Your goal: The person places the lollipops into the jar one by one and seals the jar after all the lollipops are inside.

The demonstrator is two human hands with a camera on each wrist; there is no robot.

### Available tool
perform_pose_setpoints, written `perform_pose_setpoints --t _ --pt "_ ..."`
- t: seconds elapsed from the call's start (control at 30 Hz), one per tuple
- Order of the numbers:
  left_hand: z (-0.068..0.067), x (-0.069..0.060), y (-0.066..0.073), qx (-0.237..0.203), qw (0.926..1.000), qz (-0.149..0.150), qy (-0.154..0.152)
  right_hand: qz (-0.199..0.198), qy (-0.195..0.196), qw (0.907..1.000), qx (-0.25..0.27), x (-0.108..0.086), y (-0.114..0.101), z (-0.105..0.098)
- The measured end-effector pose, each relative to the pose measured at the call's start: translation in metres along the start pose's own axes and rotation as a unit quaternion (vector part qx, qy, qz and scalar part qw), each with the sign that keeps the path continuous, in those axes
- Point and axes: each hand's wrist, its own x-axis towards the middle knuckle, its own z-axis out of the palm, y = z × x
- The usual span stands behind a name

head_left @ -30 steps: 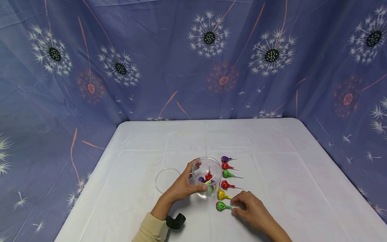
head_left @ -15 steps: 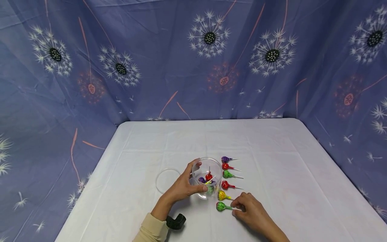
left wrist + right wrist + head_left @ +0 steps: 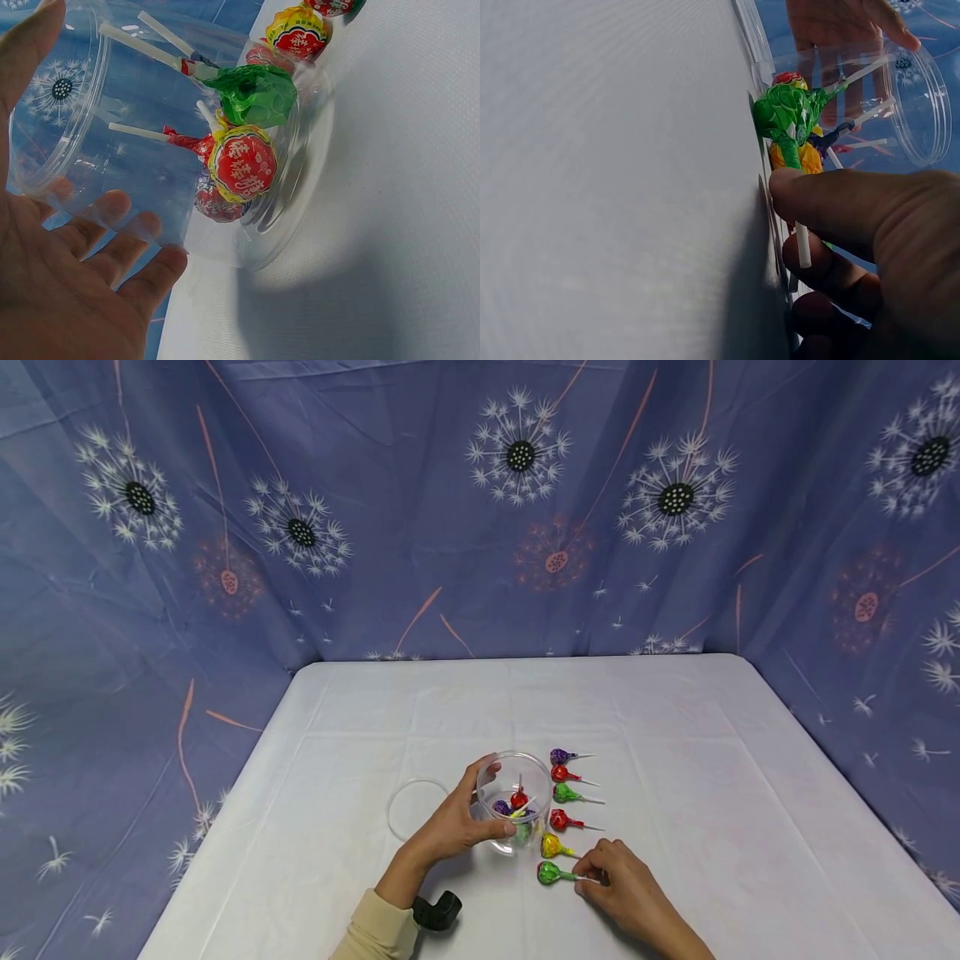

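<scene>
My left hand (image 3: 453, 822) grips a clear plastic jar (image 3: 487, 777), thumb on the near side and fingers round the far side. The jar stands uncapped on the table with several wrapped lollipops inside, one green (image 3: 259, 96) and one yellow and red (image 3: 244, 165). To its right, several lollipops lie in a column, sticks pointing right. At the near end, my right hand (image 3: 626, 885) pinches the stick of a green lollipop (image 3: 548, 872) between thumb and forefinger. Just beyond is a yellow lollipop (image 3: 551, 845); farther up lie a red lollipop (image 3: 559, 819) and a purple lollipop (image 3: 559, 757).
A clear round lid (image 3: 401, 787) lies left of the jar, partly behind the left forearm. A black curved object (image 3: 438, 912) sits by the left wrist. White cloth covers the table (image 3: 660, 718), and a blue dandelion-print curtain (image 3: 420, 510) hangs behind and at both sides.
The right hand's fingertips have closed in slightly on the green lollipop's stick. The left hand and jar have stayed in place.
</scene>
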Motion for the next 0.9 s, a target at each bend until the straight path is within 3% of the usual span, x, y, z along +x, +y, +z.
perform_pose_setpoints --t 0.3,0.5,0.9 --pt "0.001 0.0 -0.002 0.002 1.0 -0.003 0.001 -0.011 0.026 0.9995 0.016 -0.002 0.001 -0.001" --pt "0.0 0.001 -0.002 0.0 1.0 0.007 0.0 -0.043 0.054 0.9971 0.031 -0.002 0.003 -0.005" --pt "0.0 0.001 -0.003 -0.002 1.0 0.006 0.0 -0.07 0.108 0.9907 0.043 0.005 0.004 -0.032"
